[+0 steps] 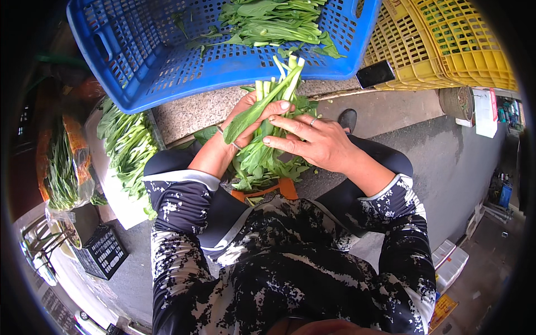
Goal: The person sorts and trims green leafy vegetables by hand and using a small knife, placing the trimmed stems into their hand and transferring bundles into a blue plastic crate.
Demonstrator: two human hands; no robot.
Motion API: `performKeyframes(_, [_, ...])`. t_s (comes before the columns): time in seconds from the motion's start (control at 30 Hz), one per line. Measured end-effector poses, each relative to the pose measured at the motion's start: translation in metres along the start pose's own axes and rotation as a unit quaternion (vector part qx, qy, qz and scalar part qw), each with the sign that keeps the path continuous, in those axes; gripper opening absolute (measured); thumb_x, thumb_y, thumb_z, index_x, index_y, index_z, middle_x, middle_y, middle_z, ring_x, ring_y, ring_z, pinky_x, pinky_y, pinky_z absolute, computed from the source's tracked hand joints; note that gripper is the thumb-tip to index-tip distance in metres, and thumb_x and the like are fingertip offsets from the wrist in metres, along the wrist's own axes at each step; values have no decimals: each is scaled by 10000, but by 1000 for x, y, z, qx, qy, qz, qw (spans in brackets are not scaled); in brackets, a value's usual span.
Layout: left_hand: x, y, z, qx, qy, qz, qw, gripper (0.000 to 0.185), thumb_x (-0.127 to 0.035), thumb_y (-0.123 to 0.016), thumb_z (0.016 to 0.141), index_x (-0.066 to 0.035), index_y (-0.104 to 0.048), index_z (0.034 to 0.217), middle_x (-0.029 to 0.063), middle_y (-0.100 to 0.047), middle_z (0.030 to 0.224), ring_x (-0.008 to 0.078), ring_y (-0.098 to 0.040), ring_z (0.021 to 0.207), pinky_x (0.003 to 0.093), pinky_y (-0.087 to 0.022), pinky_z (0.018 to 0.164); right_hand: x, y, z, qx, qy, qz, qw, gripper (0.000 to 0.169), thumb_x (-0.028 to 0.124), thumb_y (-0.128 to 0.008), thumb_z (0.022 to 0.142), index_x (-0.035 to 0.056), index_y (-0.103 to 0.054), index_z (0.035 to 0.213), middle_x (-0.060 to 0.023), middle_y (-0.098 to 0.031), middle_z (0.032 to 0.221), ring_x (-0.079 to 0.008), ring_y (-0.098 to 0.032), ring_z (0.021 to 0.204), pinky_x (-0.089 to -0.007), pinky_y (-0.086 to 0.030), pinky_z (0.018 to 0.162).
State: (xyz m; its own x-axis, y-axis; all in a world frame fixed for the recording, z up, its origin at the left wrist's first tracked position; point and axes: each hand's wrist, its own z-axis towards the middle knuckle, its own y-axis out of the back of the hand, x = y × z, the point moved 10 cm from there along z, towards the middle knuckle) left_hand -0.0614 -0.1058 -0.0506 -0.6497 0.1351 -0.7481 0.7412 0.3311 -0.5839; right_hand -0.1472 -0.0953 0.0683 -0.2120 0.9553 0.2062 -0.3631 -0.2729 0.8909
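My left hand (pixel 251 121) is closed around a bunch of leafy green vegetables (pixel 289 83), its pale cut stems pointing up toward the crate. One stalk with a broad leaf (pixel 247 119) lies across the palm under the thumb. My right hand (pixel 320 140), with a ring on one finger, reaches in from the right. Its fingers are spread, with their tips at the bunch's leaves; its thumb is hidden. Below both hands, between the knees, more leaves hang over an orange object (pixel 288 188), mostly covered. Ahead, a blue plastic crate (pixel 146 90) holds a pile of trimmed greens (pixel 272 23).
The crate rests on a stone ledge (pixel 188 111). A smartphone (pixel 375 74) leans by yellow crates (pixel 456 58). To the left are heaped greens (pixel 130 146) on a white sheet (pixel 123 209), a plastic bag of greens (pixel 63 167) and a black crate (pixel 100 253).
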Motion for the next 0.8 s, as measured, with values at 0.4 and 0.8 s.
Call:
performKeyframes(0.4, [-12,7,3,-61,-107,191,974,340,-94,-775,698,-25,-603,983,-15,-635,877,42,-561,764,209,-481,683,-104,-19,-53,-147,-435,566,685,461,237,-511,921,-4,-410,1302,13,-522,791,-30,-385,602,-173,-316,506])
performKeyframes(0.8, [-9,-4,-3,14,-65,235,970,374,-38,-767,690,-21,-579,1012,-3,-641,892,48,-576,801,217,-482,736,-114,9,-58,-174,-343,348,855,318,196,-552,900,61,-569,1187,51,-487,685,-10,-370,595,-153,-303,515])
